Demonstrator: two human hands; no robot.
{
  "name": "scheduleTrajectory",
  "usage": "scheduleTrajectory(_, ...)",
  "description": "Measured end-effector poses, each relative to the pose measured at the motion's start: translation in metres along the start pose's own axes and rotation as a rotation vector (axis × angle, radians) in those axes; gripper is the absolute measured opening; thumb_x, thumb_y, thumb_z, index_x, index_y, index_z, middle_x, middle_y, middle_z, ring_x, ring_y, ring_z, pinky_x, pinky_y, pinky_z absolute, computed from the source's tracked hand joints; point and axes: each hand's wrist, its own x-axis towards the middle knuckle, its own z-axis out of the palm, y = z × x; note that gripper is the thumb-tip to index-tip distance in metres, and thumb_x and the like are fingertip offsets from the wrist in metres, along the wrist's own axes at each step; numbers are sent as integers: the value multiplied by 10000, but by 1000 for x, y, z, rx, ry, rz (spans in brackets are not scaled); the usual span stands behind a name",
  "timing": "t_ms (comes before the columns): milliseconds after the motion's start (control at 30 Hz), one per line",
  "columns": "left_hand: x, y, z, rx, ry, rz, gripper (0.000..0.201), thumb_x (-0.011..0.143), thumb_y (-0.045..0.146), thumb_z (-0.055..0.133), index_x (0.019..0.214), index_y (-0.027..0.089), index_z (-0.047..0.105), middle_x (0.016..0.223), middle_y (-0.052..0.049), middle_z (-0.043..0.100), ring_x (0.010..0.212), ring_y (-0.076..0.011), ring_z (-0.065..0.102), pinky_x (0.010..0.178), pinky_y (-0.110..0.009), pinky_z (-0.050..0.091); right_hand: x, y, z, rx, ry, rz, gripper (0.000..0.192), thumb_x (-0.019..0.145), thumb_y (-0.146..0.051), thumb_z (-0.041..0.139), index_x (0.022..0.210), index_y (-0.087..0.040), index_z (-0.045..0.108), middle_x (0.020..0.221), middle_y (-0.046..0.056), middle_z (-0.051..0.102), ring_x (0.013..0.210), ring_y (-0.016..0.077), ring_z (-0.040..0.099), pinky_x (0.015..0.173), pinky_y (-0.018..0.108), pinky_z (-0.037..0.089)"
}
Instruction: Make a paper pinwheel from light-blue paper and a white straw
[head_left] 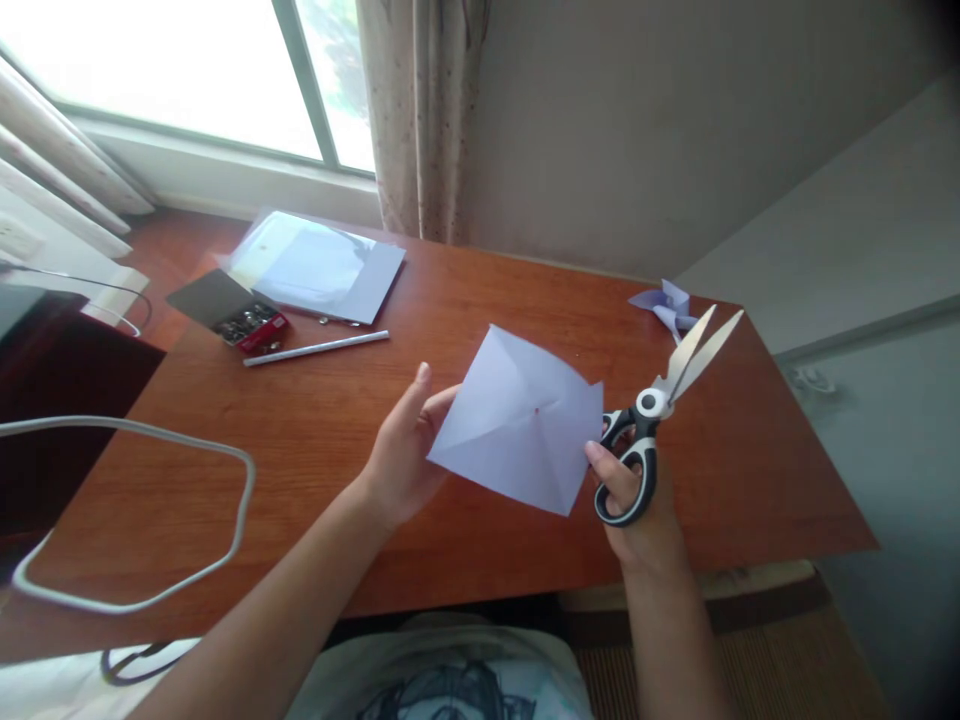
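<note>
A square sheet of white paper [517, 420] is held up above the desk, with crease lines meeting near a small dark spot at its middle. My left hand [409, 450] supports its left edge; the fingers pass behind the sheet and are partly hidden, while the thumb points up, clear of the paper. In my right hand [637, 510] is a pair of scissors [651, 405] with black and white handles. Its blades are slightly apart and point up to the right, away from the sheet. My right thumb runs through one handle loop, its tip at the paper's right edge.
On the wooden desk [315, 520] lie a white stick [319, 348], an open box of small metal pieces [251, 325] and a clear packet of sheets [315, 265]. A paper pinwheel [666, 305] is at the back right. A white cable [244, 490] loops at the left.
</note>
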Motion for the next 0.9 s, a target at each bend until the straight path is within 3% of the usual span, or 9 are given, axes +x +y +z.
scheduleTrajectory(167, 1, -5, 0, -16, -56, 106, 698, 818, 789, 586, 1102, 171, 743, 1021, -112, 789, 995, -326, 727, 817, -380, 569, 6, 0, 13, -49, 148, -79, 334, 704, -359, 817, 937, -200, 638, 865, -10, 608, 764, 171, 568, 757, 329, 465)
scheduleTrajectory(300, 0, -10, 0, 41, -121, 164, 687, 798, 768, 640, 1149, 184, 726, 1062, -111, 767, 994, -290, 707, 824, -356, 561, 8, 1, 22, -16, 194, -89, 322, 737, -390, 788, 937, -204, 619, 848, -10, 618, 752, 170, 587, 735, 321, 476)
scheduleTrajectory(400, -1, -11, -1, 37, -84, 184, 465, 772, 539, 804, 1093, 207, 740, 967, -55, 757, 864, -211, 698, 762, -294, 556, 8, 0, 26, -16, 247, -98, 315, 751, -394, 785, 932, -202, 613, 835, -14, 617, 729, 163, 586, 729, 320, 475)
scheduleTrajectory(500, -2, -15, -1, 134, -36, 165, 340, 755, 402, 837, 998, 177, 761, 885, -46, 759, 774, -183, 683, 715, -272, 546, 5, -2, 31, -39, 279, -105, 305, 744, -382, 798, 905, -196, 617, 837, -6, 630, 730, 171, 599, 729, 325, 475)
scheduleTrajectory(733, -5, -27, 4, 576, 119, 205, 402, 775, 391, 820, 1084, 145, 742, 1088, -114, 795, 1037, -314, 722, 896, -390, 579, -9, -9, 41, -258, 280, -198, 311, 756, -402, 761, 943, -199, 619, 826, 18, 673, 707, 208, 643, 692, 350, 512)
scheduleTrajectory(833, -5, -26, 5, 688, 182, 230, 353, 815, 407, 767, 1062, 155, 748, 1119, -111, 792, 1062, -318, 719, 917, -410, 585, -17, -16, 44, -347, 296, -268, 291, 752, -379, 741, 937, -218, 585, 783, 17, 668, 662, 205, 637, 643, 342, 520)
scheduleTrajectory(900, -4, -25, 4, 751, 206, 246, 263, 824, 382, 753, 973, 165, 756, 1031, -95, 804, 985, -300, 731, 881, -401, 593, -21, -22, 47, -375, 290, -297, 248, 768, -368, 726, 882, -243, 544, 730, 11, 646, 631, 200, 622, 620, 338, 521)
